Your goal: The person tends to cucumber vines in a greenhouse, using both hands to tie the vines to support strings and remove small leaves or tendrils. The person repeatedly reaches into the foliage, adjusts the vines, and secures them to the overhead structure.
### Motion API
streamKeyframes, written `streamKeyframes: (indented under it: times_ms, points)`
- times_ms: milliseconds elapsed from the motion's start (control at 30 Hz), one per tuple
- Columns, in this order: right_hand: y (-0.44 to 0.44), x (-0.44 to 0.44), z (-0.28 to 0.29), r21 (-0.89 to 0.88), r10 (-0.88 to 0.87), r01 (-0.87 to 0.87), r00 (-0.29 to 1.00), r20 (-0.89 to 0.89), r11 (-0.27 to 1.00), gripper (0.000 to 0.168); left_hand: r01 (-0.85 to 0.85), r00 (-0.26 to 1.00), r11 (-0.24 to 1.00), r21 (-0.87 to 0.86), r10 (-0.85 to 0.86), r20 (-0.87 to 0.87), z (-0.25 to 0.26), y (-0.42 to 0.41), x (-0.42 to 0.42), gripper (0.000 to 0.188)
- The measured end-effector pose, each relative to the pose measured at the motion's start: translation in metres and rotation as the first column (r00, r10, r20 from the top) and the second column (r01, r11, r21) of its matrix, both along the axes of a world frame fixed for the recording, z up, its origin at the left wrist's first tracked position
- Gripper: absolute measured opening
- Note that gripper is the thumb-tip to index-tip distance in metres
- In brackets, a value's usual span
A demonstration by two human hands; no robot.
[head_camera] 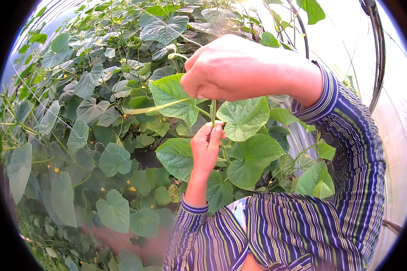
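My left hand [207, 144] pinches a green cucumber vine stem [213, 113] between thumb and fingertips, at the middle of the view. Above it my right hand [212, 73] is curled closed over the upper end of the same stem; its fingertips are hidden, so what lies within them is not plain. Broad cucumber leaves [243, 118] spread on both sides of the stem, with more below and beside my left hand. A pale thin strand [156, 107] runs leftward from under my right hand across a leaf.
Dense cucumber plants [113, 159] with small yellow flowers fill the left side. Thin strings cross the upper left. Dark curved poles [379, 57] stand by the pale translucent sheeting [398, 135] of the tunnel wall at right.
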State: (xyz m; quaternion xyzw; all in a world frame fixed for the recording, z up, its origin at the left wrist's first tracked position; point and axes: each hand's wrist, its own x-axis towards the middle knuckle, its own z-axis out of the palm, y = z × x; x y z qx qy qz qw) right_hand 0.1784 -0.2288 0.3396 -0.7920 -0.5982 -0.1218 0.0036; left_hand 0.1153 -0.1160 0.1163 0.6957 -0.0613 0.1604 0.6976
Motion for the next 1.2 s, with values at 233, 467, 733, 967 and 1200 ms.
streamKeyframes:
  times_ms: [233,467,733,967,1200]
  points:
    - [-0.007,-0.006,-0.013,0.236,0.025,-0.082,0.972,0.234,0.968,0.005,0.027,0.998,0.998,0.057,-0.031,0.056,-0.003,0.001,-0.007,0.018]
    - [0.001,0.048,-0.014,0.680,-0.073,0.275,0.948,-0.311,0.680,0.030,0.232,0.973,0.972,0.039,-0.232,-0.001,-0.038,-0.006,-0.036,0.010]
    - [0.032,0.047,-0.128,-0.209,-0.152,0.050,0.846,-0.511,0.977,0.058,0.179,0.937,0.822,0.541,-0.310,0.161,-0.065,-0.003,-0.050,0.010]
    - [-0.046,0.027,-0.038,0.949,-0.402,0.016,0.908,0.117,0.314,0.026,0.275,0.959,0.959,0.072,-0.279,0.044,-0.081,0.010,-0.035,0.024]
    - [-0.062,0.071,-0.082,0.652,0.366,0.630,0.539,-0.758,0.422,0.055,0.275,0.956,0.914,-0.300,-0.293,-0.015,-0.020,-0.016,0.005,0.020]
